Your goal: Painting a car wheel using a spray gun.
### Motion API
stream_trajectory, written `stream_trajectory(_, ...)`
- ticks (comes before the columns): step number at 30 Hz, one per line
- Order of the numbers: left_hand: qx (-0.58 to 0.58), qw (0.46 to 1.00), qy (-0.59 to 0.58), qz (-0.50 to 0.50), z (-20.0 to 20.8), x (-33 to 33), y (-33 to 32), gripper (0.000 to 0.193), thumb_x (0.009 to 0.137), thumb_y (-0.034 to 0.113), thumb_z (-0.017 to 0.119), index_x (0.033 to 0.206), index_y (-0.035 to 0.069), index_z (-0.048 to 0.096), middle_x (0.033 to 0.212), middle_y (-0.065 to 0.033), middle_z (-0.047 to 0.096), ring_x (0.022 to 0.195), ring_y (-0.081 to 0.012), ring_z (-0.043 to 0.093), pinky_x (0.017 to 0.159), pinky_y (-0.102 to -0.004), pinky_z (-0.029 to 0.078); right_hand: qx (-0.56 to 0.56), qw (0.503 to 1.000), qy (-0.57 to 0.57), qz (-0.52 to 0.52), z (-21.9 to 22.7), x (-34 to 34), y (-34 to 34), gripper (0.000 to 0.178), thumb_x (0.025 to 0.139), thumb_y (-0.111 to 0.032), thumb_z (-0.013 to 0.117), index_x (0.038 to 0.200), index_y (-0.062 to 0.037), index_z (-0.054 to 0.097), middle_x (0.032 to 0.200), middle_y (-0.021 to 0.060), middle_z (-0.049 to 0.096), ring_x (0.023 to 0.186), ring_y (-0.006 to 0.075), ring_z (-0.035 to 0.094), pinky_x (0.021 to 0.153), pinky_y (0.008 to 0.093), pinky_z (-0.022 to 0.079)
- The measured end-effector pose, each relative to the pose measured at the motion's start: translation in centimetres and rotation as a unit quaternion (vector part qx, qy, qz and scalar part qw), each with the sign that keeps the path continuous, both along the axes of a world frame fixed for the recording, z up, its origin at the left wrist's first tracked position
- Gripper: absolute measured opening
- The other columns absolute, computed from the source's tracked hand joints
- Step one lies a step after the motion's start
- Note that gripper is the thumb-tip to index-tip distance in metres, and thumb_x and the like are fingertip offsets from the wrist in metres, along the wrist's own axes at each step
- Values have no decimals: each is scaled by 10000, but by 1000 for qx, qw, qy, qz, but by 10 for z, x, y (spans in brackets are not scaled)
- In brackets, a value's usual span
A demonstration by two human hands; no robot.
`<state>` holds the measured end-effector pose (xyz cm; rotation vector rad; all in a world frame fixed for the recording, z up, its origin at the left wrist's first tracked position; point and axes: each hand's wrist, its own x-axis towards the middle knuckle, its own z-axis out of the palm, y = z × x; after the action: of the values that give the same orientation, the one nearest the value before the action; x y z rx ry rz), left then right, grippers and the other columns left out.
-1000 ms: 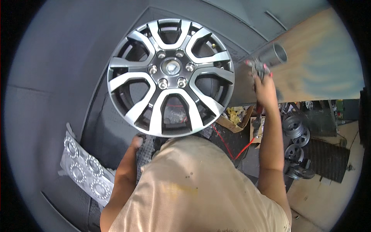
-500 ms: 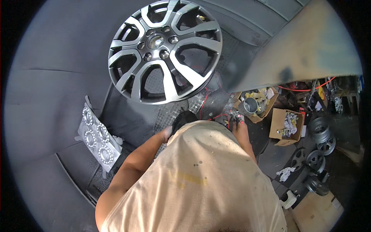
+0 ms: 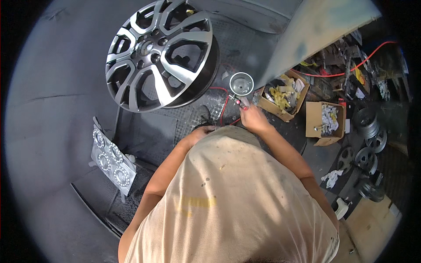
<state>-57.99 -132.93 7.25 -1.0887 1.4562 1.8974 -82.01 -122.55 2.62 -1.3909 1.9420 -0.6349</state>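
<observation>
My right hand (image 3: 254, 117) is closed around a spray gun (image 3: 237, 100), held out in front of me, with a round cup (image 3: 241, 83) on top. The cup's open mouth faces up toward me, and its inside looks pale grey. At my waist, my left hand (image 3: 201, 134) rests against the front of my shirt; its fingers are mostly hidden. Ahead and to the left stands a grey alloy wheel (image 3: 151, 72) with bright machined spokes, apart from both hands. A red air hose (image 3: 225, 108) runs close to the gun.
Left of me, a silver-painted panel with ring-shaped parts (image 3: 113, 160) leans at an angle. Cardboard boxes hold yellow scraps (image 3: 284, 97) and crumpled white paper (image 3: 329, 119). Several wheel rims (image 3: 366, 160) lie at the right. A pale sheet-like panel (image 3: 313, 37) slants across the upper right.
My right hand has brought the spray gun forward and left, turning its cup from tilted rightward to mouth up. The wheel appears further left in view. My left hand stays by my waist.
</observation>
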Motion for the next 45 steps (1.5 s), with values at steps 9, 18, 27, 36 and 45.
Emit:
stream_trajectory(9, -126, 974, 157, -106, -102, 89, -21, 495, 931, 374, 527, 1297, 43, 573, 1349, -188, 541, 1257, -310, 495, 1081, -369, 356, 29, 999, 22, -9, 17, 2, -23, 251, 924, -164, 514, 937, 73, 593, 811, 312, 604, 788, 482, 602, 713, 545, 476)
stream_trajectory(18, 171, 856, -75, 483, -105, 129, -81, 238, 938, 252, 608, 1079, 65, 648, 1027, -55, 674, 960, -155, 630, 831, -290, 510, 88, 993, -18, -80, 111, -1, -56, 281, 941, -188, 505, 1067, 33, 625, 953, 277, 643, 924, 427, 617, 824, 448, 469)
stream_trajectory(27, 146, 865, -1, 480, -159, 163, -111, 305, 985, 284, 496, 1210, 100, 587, 1127, -55, 656, 988, -154, 618, 798, -315, 509, -36, 997, -19, -62, 274, 20, -191, 186, 940, -62, 516, 1072, 23, 613, 784, 56, 593, 615, 114, 492, 583, 305, 438)
stream_trajectory(36, 159, 879, 8, 449, -173, 183, -128, 317, 986, 283, 492, 1227, 94, 575, 1149, -62, 645, 1011, -162, 609, 817, -322, 502, -85, 987, 119, 63, 273, 54, -295, 203, 941, -158, 560, 924, 38, 609, 718, 141, 504, 675, 231, 481, 636, 375, 417)
stream_trajectory(45, 150, 871, 16, 467, -178, 179, -118, 331, 987, 283, 489, 1243, 87, 563, 1171, -69, 634, 1034, -170, 599, 837, -330, 495, -43, 986, 155, 41, 259, 38, -344, 267, 919, -183, 554, 928, 84, 559, 941, 293, 598, 905, 447, 579, 811, 460, 455)
